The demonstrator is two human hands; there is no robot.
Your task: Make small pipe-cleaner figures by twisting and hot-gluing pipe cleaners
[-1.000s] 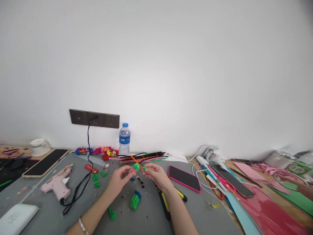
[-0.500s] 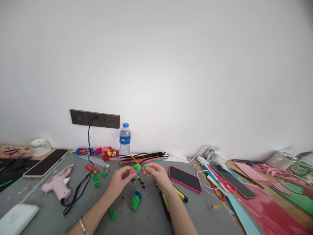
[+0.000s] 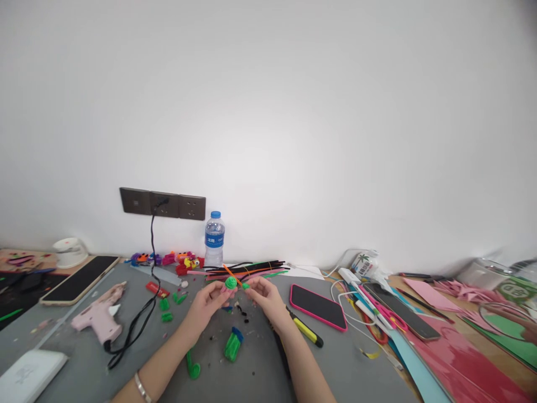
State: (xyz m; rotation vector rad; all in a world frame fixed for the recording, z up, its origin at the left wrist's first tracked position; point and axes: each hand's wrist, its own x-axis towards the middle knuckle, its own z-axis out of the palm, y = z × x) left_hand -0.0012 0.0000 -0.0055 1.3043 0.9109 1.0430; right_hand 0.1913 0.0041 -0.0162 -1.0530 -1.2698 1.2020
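My left hand (image 3: 205, 309) pinches a small fuzzy figure of green coil (image 3: 231, 282) over pink, which looks like wound pipe cleaner. Between the fingertips of my right hand (image 3: 267, 302) is a small green piece (image 3: 245, 286), close beside the coil; whether the two touch I cannot tell. Beneath the hands, on the grey mat (image 3: 247, 386), lie a green and blue fuzzy piece (image 3: 232, 345) and a green piece with a curled end (image 3: 193, 368). Beyond the fingers rests a bundle of pipe cleaners (image 3: 262, 271), with an orange stem slanting out.
At left are a pink glue gun (image 3: 96, 319) with a black cord, a phone (image 3: 81, 280) and a white box (image 3: 31, 375). A water bottle (image 3: 215, 240) stands by the wall. Right of my forearm lie a yellow-black tool handle (image 3: 308, 333), a pink-edged phone (image 3: 319, 307) and coloured sheets (image 3: 474, 358).
Both hands have shifted slightly left. The green and pink figure has tilted so that its coil shows more fully, and the small green piece has come nearer to it.
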